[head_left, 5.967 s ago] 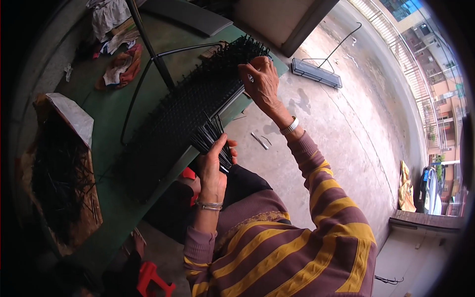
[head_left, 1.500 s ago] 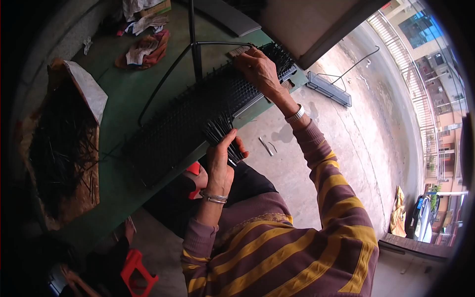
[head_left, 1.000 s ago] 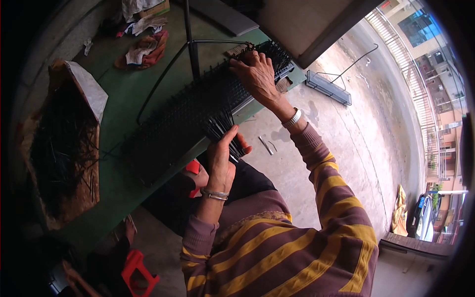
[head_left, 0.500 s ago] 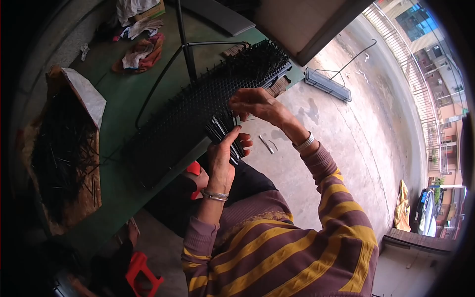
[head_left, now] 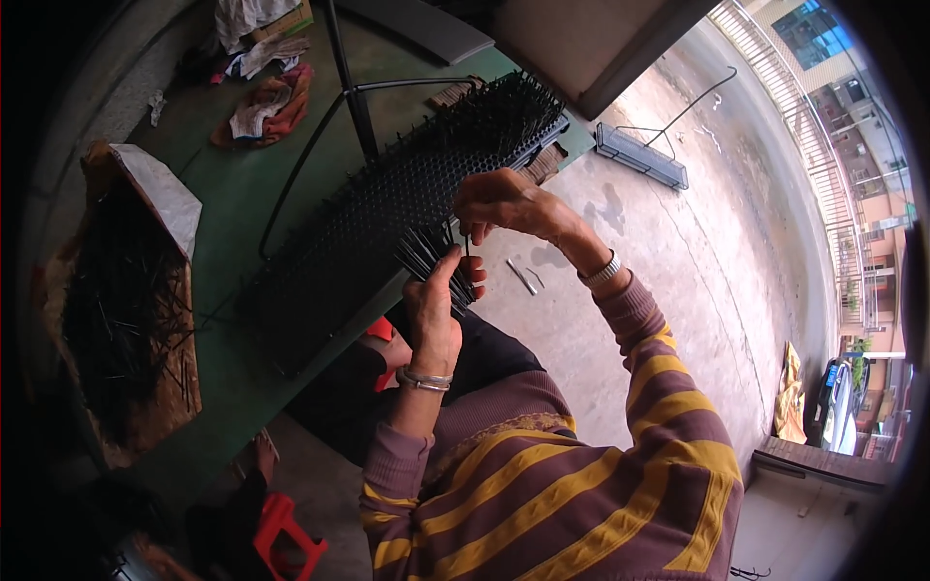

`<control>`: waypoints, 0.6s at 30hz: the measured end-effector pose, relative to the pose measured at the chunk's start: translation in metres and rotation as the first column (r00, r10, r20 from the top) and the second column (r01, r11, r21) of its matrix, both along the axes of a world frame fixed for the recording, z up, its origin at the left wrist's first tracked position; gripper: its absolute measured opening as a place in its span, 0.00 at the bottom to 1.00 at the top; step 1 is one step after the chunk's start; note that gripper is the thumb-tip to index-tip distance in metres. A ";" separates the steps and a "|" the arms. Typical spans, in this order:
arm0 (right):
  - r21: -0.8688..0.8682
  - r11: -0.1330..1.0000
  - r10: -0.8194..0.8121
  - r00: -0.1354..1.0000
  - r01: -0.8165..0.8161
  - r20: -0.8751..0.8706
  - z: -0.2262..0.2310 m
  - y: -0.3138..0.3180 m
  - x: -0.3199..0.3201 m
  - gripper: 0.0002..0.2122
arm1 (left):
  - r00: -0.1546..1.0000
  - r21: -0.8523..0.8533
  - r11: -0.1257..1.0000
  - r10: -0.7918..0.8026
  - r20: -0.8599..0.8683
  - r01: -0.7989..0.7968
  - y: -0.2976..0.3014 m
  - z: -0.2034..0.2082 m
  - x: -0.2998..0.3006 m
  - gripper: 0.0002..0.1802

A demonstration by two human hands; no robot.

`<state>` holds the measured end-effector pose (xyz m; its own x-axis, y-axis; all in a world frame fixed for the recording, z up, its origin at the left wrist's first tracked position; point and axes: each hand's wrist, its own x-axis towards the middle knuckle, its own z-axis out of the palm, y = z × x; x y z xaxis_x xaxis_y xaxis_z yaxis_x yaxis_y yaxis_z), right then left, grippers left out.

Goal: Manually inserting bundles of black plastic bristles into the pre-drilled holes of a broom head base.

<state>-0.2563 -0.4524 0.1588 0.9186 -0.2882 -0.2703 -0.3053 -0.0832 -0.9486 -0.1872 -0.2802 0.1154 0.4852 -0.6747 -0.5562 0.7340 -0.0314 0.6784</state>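
Observation:
A bundle of thin black sticks (head_left: 417, 254) lies in my left hand (head_left: 433, 315), its thumb pressed across them and the fingers curled beneath. Just right of the bundle, my right hand (head_left: 509, 205) is bent down with thumb and fingertips together on one dark stick (head_left: 467, 244). Beyond both hands stretches a long black tray with a honeycomb of holes (head_left: 412, 184). Short black pieces (head_left: 509, 108) stand thickly at its far right end. What fills the shaded left part is too dark to tell.
Left on the green tabletop (head_left: 228, 382) lies an opened sack (head_left: 179, 387) heaped with loose black sticks (head_left: 121, 310). A black metal stand (head_left: 354, 107) rises behind the tray. Cloths (head_left: 266, 111) lie farther back. Below left are a red stool (head_left: 281, 533) and another person's foot (head_left: 263, 455).
My right hand's fingers have drawn together and now pinch a stick beside the bundle. The sticks in my left hand have fanned out slightly.

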 end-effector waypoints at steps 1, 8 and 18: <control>0.002 1.000 -0.011 1.000 0.011 0.008 -0.001 0.000 -0.001 0.10 | 1.000 -0.005 1.000 -0.001 -0.017 0.001 0.000 -0.001 0.001 0.11; -0.036 0.999 -0.005 0.999 0.006 0.034 -0.006 0.002 -0.003 0.09 | 0.998 -0.060 0.998 -0.026 -0.065 0.022 -0.004 0.007 0.002 0.11; -0.121 0.969 -0.189 0.962 0.216 0.199 0.010 -0.003 -0.007 0.04 | 0.985 -0.024 0.997 0.067 -0.157 -0.072 -0.002 -0.009 0.004 0.12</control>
<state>-0.2633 -0.4554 0.1692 0.8671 -0.4961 -0.0451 -0.1504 -0.1743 -0.9731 -0.1831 -0.2823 0.1063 0.4407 -0.6597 -0.6088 0.8304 0.0419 0.5557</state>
